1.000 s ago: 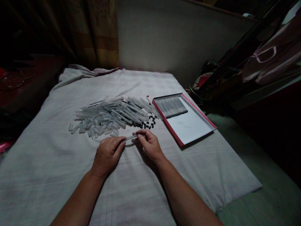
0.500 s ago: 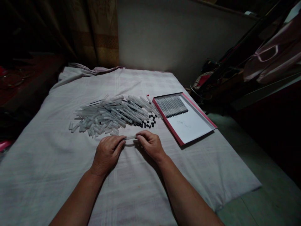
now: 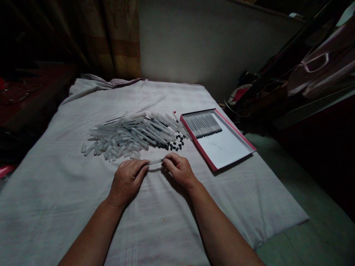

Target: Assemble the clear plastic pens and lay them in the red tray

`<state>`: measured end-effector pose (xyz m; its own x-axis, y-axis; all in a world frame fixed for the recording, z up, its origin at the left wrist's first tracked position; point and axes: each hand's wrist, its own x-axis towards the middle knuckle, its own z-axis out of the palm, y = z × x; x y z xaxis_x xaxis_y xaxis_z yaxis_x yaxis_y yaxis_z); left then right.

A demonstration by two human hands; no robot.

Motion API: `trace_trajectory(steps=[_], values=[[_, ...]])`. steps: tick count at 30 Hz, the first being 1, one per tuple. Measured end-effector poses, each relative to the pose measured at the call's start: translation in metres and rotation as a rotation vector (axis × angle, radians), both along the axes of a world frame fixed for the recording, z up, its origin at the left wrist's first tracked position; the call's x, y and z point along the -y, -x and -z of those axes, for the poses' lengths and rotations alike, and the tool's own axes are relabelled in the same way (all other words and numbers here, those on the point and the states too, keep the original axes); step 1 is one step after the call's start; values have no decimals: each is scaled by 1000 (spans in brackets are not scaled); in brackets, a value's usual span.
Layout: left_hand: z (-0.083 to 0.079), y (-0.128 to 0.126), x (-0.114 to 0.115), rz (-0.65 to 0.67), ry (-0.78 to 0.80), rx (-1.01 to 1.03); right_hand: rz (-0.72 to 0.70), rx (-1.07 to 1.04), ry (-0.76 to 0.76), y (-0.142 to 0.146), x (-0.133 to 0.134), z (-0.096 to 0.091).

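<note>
Between my two hands, a clear pen [image 3: 155, 162] lies level just above the cloth. My left hand [image 3: 129, 178] pinches its left end between thumb and fingers. The thumb and forefinger of my right hand [image 3: 179, 169] are closed on the right end, where a dark bit shows; the very tip is hidden. Behind my hands spreads a heap of clear pen barrels, caps and dark refills [image 3: 130, 131]. Small black plugs [image 3: 177, 143] lie at the heap's right edge.
To the right, a shallow red-edged box lid [image 3: 203, 156] holds a row of clear pens with black ends [image 3: 203, 125]. A pale checked cloth [image 3: 69, 207] covers the table. A wall and a curtain [image 3: 124, 44] stand behind it.
My right hand has shifted slightly right along the pen, so more of the barrel and a dark end now show. My left hand stays in place.
</note>
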<state>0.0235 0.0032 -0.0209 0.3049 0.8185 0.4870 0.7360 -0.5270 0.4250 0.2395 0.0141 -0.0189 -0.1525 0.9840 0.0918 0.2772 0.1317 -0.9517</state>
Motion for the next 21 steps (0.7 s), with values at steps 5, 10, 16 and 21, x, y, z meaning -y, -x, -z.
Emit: trace_trajectory(steps=[5, 10, 16, 21], values=[[-1, 0, 0, 3, -23, -4, -22, -45, 1, -1, 0, 1], [0, 0, 0, 3, 4, -1, -17, -6, 4, -1, 0, 2], [0, 1, 1, 6, -33, -14, -15, 8, -45, -2, 0, 2], [0, 1, 1, 11, -30, -11, -26, 0, -2, -2, 0, 1]])
